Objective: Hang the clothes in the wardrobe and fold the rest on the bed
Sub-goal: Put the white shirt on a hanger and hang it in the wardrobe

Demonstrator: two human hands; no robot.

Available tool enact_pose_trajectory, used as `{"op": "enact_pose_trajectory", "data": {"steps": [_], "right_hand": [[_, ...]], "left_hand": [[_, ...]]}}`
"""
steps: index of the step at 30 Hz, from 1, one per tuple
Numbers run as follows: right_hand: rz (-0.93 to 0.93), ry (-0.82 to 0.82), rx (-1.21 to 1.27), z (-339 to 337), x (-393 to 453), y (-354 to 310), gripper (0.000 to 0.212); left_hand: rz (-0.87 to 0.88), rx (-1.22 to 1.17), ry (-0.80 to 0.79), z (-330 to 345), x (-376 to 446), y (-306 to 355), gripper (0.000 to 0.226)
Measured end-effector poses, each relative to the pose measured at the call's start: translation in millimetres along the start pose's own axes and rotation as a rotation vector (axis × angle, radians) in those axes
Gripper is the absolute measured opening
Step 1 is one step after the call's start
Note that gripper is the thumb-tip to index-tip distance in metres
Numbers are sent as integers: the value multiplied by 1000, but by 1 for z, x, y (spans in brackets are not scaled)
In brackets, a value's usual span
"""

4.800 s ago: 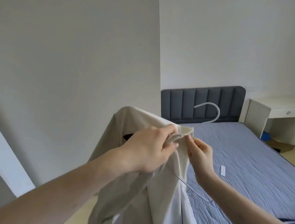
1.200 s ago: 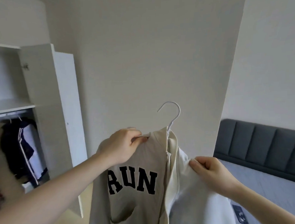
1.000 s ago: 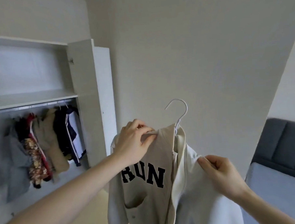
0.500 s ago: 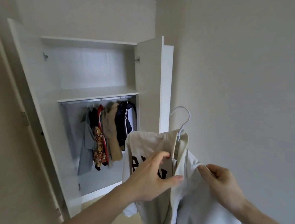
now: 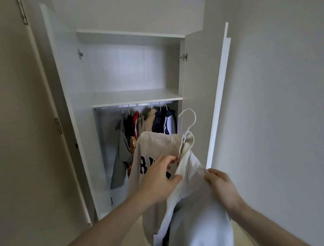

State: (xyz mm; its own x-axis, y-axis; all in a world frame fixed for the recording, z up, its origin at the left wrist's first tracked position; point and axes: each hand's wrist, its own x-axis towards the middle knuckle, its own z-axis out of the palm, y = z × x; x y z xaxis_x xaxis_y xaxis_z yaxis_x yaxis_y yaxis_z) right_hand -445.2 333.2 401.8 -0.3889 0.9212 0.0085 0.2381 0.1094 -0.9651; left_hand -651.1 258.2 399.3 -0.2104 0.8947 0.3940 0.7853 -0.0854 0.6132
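Note:
A cream zip jacket (image 5: 158,147) with dark block letters hangs on a white hanger (image 5: 189,119), whose hook sticks up above the collar. My left hand (image 5: 158,180) grips the left front panel near the zip, over the letters. My right hand (image 5: 221,187) grips the pale right shoulder of the jacket. The open white wardrobe (image 5: 134,98) stands straight ahead. Its rail (image 5: 134,105) under the shelf carries several hung garments (image 5: 144,127), grey, red, beige and navy.
The wardrobe's right door (image 5: 208,102) stands open close to the hanger hook. Its left door (image 5: 64,108) is open too, beside a beige room door (image 5: 18,129) at the left. The upper shelf compartment holds nothing. A plain wall runs along the right.
I have turned from the bed toward the wardrobe, which now fills the centre of view and is closer. My left hand moved from the jacket's shoulder down to its front panel.

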Motion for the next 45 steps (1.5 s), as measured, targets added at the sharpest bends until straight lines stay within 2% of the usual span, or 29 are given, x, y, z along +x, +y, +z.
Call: {"op": "enact_pose_trajectory", "data": {"steps": [4,6,8,11,14,20,21,23,25,27,28,29,30,32,37,41,45], "right_hand": [[7,-28,-34,37,42,4,24],[-1,-54,-55,55,66,10,22],[-28,-109,-62,74,89,14,21],[-77,-216,-27,101,123,19,25],[-124,-362,-15,127,155,22,28],[-189,-588,79,158,228,22,21],[-199,-632,94,162,242,23,22],[-217,-720,101,169,270,27,39],[-236,-796,74,176,298,31,40],[-236,-902,41,183,326,32,27],[-241,-953,19,187,340,31,26],[-262,-985,-20,191,355,31,35],[-302,-1003,-80,196,368,30,41],[-375,-1018,-192,203,393,30,41],[-320,-964,-256,221,469,43,31],[-351,-874,-335,240,527,48,39],[-440,-824,-520,272,577,46,51]], "left_hand": [[-67,121,150,-8,17,-31,40],[-122,106,205,-14,21,-44,26],[-224,2,184,-16,29,-57,24],[-399,-190,43,-19,53,-74,37],[-492,-196,10,-18,87,-98,48],[-640,-209,168,-4,154,-158,45],[-647,-183,176,-3,165,-169,43],[-659,-112,178,1,186,-187,33],[-694,-44,205,4,199,-204,27],[-726,25,276,3,210,-219,27],[-736,47,328,2,215,-227,29],[-740,66,386,-2,219,-233,31],[-749,87,435,-6,222,-240,33],[-774,131,495,-14,226,-252,35],[-826,175,553,-20,235,-284,31],[-791,212,549,-22,248,-310,17],[-795,251,541,-25,263,-343,32]]}}
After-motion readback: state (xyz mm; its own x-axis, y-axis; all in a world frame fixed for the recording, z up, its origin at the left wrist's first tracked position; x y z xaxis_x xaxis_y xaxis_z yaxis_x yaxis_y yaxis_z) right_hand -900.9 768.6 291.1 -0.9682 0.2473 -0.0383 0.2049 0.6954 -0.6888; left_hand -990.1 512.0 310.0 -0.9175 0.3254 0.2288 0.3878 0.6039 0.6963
